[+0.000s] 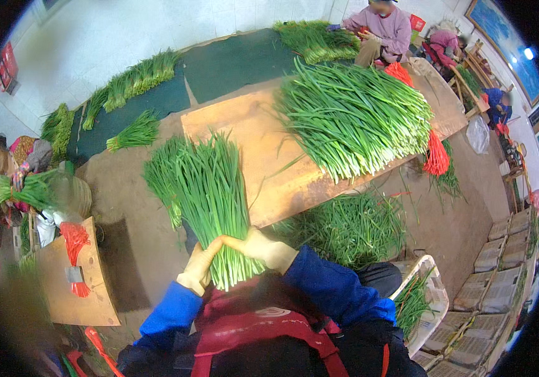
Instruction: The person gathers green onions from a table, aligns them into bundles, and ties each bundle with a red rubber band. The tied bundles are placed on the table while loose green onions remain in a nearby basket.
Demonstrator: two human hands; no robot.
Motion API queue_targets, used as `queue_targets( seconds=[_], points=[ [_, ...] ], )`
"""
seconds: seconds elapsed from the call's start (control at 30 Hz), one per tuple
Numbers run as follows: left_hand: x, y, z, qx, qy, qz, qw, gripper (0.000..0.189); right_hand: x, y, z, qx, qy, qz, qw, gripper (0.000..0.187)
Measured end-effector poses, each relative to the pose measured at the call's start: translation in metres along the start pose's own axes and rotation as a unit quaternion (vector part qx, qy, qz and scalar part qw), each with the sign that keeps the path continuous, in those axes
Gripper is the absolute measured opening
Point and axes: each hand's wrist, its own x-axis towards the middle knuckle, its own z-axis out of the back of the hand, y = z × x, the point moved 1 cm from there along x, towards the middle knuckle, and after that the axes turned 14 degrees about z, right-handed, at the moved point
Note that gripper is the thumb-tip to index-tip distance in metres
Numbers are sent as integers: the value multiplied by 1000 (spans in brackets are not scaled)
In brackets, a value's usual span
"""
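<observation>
Both my hands grip one thick bunch of garlic chives in front of my red apron. My left hand wraps its left side near the pale stem ends. From the right, my right hand closes around the same stems, and the thumbs meet across the front. The green leaves point away from me, beside the near left edge of a wooden board. A large heap of garlic chives lies on that board, with its white stem ends towards the right. Pale gloves appear to cover both hands.
Loose leaves cover the floor below the board. Red ties hang at its right edge. A white plastic basket stands at my right. Bundled chives lie left of the board. Other people work around the room.
</observation>
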Motion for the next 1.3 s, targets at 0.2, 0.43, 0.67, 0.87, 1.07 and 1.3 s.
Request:
queue_targets(
  seconds=[0.2,0.43,0.67,0.87,1.07,1.3],
  points=[
    [10,3,20,45,38,16,998,65,-6,-15,-8,234,5,103,967,49],
    [11,8,31,64,153,33,986,88,-2,-21,-8,215,56,157,962,41],
    [12,21,32,111,133,-34,984,98,0,-26,-20,213,47,141,966,55],
    [17,19,32,83,119,-6,989,68,-4,-19,-19,321,9,217,922,57],
    [13,14,28,175,135,-47,974,104,-10,-9,-18,227,11,114,967,44],
    [9,15,25,187,84,4,979,92,-10,-10,-25,196,-34,152,968,42]
  ],
)
